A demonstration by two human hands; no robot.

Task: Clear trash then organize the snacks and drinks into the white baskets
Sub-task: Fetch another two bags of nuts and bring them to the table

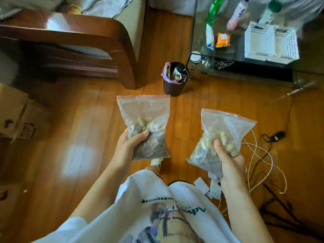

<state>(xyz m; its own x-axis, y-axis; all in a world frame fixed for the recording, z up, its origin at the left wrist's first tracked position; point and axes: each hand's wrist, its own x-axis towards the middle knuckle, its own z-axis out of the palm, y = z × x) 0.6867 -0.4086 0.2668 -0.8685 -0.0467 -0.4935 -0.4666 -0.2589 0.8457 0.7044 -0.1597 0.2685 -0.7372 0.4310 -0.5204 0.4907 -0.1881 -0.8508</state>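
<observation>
My left hand (128, 146) grips a clear zip bag of peanuts (145, 118), held upright over the wooden floor. A second zip bag of peanuts (226, 127), tilted to the right, is gripped by my right hand (228, 158). Two white perforated baskets (270, 42) stand side by side on the glass table (198, 41) at the upper right. Beside them on the glass lie an orange snack packet (223, 40), a green bottle (213, 12) and other blurred packets and bottles. A small dark trash bin (173, 85) holding wrappers and a can stands on the floor ahead of the bags.
A wooden sofa arm (105, 41) fills the upper left. A cardboard box (15, 116) sits at the left edge. Loose cables (263, 155) and white paper scraps (203, 186) lie on the floor at the right, near my feet.
</observation>
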